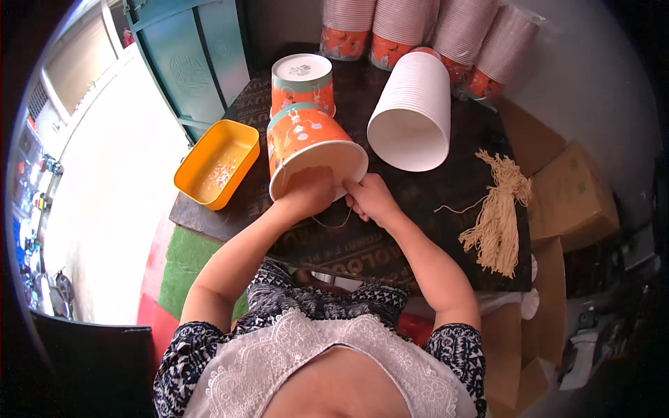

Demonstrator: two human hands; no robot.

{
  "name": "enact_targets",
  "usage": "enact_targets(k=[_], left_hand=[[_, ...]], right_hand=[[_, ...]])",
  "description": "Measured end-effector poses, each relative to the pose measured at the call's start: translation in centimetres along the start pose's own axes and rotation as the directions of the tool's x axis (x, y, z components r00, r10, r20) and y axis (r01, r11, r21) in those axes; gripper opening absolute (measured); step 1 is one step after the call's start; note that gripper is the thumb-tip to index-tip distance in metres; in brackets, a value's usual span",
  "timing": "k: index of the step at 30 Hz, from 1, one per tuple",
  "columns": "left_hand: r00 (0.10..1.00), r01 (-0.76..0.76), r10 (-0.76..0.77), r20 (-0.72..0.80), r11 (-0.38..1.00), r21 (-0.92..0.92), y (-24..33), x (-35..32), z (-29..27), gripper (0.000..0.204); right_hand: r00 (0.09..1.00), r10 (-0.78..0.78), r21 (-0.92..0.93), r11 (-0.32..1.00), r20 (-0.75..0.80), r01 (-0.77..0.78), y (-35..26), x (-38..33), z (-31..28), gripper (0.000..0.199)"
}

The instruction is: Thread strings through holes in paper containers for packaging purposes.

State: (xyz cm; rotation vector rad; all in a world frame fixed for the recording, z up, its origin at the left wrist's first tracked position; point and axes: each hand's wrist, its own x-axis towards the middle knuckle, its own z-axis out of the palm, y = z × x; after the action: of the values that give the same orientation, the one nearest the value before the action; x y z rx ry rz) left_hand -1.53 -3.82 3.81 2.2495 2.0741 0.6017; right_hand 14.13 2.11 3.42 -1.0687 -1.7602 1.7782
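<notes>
An orange paper bucket (300, 132) with a green band and white pictures lies tipped on its side, its white open mouth turned toward me. My left hand (313, 191) reaches into the mouth; its fingers are hidden inside. At the right of the rim, my right hand (373, 198) is closed in a pinch, seemingly on a thin beige string. The string (334, 227) hangs in a loop below both hands. Another bit of string shows on the bucket's outer left side. Behind it, touching or nearly so, stands an upside-down orange bucket (302, 67).
A yellow tray (240, 164) with small bits sits left on the dark table (348, 247). Nested white buckets (418, 104) lie right of centre. A bundle of beige strings (498, 216) lies far right. Wrapped bucket stacks (404, 24) stand behind; cardboard boxes (575, 198) are beyond the right edge.
</notes>
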Motion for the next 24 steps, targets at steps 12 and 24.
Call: enact_targets(k=[12, 24], left_hand=[[0.973, 0.202, -0.226, -0.053, 0.937, -0.283, -1.2, 0.0, 1.7, 0.018], [0.965, 0.111, -0.089, 0.246, 0.991, -0.076, 0.5, 0.2, -1.7, 0.02]], right_hand=[[0.999, 0.009, 0.011, 1.0, 0.04, -0.01, 0.4, 0.2, -0.2, 0.025], [0.999, 0.042, -0.008, 0.999, -0.018, -0.042, 0.2, 0.3, 0.0, 0.021]])
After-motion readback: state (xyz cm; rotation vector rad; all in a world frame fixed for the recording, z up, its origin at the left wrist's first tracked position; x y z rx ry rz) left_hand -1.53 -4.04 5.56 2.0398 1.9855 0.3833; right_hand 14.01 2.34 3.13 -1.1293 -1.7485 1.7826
